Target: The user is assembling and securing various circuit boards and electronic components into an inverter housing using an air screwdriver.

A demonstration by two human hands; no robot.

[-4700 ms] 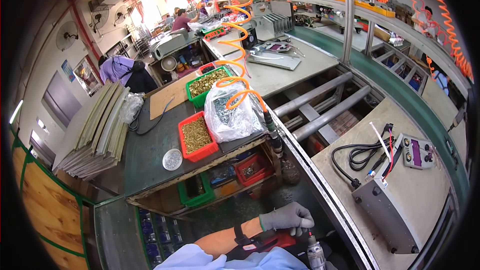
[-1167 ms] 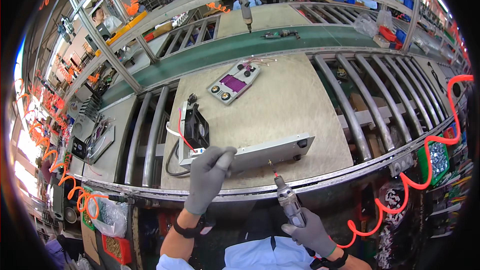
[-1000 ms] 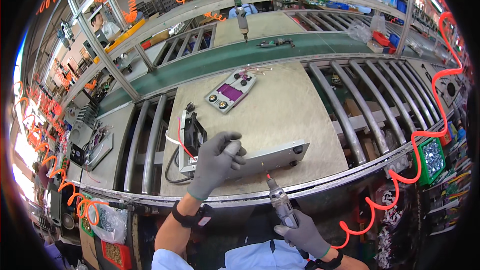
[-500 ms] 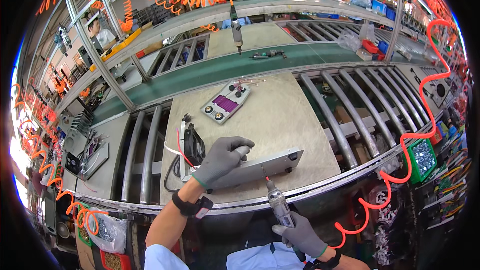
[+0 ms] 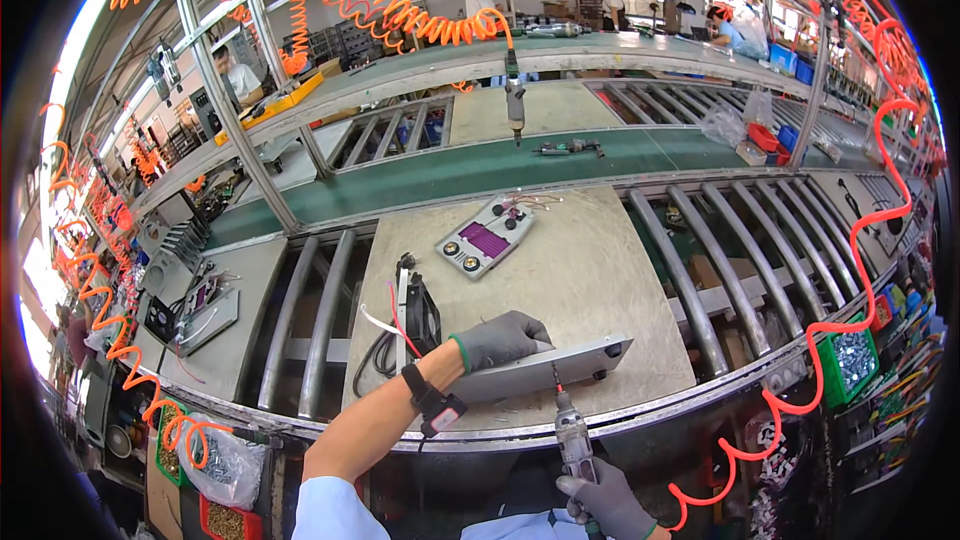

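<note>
A grey metal housing with a long flat panel (image 5: 590, 362) stands on its edge near the front of the board. A black fan (image 5: 424, 308) with red and white wires sits at its left end. My left hand (image 5: 503, 340), in a grey glove, is closed over the panel's upper edge; some fingertips are hidden behind it. In my gloved right hand (image 5: 612, 502) is a pneumatic screwdriver (image 5: 572, 435), pointing away from me. Its bit meets the panel's near face, though contact is hard to confirm. Beyond lies a grey control panel (image 5: 487, 238) with a purple centre, knobs and wires.
Metal rollers (image 5: 690, 275) flank the board (image 5: 640, 280). Behind runs a green conveyor belt (image 5: 400, 188), with another screwdriver (image 5: 515, 105) hanging above. An orange coiled hose (image 5: 820, 328) loops down on the right. A green bin of screws (image 5: 850, 358) stands at the right edge.
My left hand has lowered from above the panel onto its upper edge, fingers reaching over. The screwdriver stays at the panel's near face. The whole view has shifted.
</note>
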